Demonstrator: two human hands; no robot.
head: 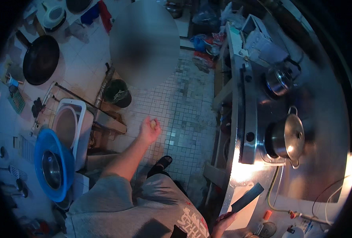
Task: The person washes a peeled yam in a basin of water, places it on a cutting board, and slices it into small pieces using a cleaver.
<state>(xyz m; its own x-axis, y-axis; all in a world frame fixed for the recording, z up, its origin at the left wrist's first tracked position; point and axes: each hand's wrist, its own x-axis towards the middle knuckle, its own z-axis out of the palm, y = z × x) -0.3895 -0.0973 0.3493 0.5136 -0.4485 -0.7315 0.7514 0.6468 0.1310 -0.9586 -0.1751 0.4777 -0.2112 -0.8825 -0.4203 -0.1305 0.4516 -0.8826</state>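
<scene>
My left hand (151,131) is held out over the tiled floor, its fingers curled around a small pale yellowish piece of food (153,123). What kind of food it is cannot be made out. At the lower right, my right hand (224,223) grips the handle of a cleaver (247,197). The cleaver's broad dark blade slants up and away over a white cutting board (241,218) on the metal counter. Whether blade and board touch is unclear.
A lidded steel pot (288,136) and a kettle (279,79) stand on the gas stove (248,114) to the right. At left are a blue basin (39,166) holding a metal bowl, and a hanging frying pan (41,60). A dark bucket (124,99) stands ahead. A blurred patch hides the top middle.
</scene>
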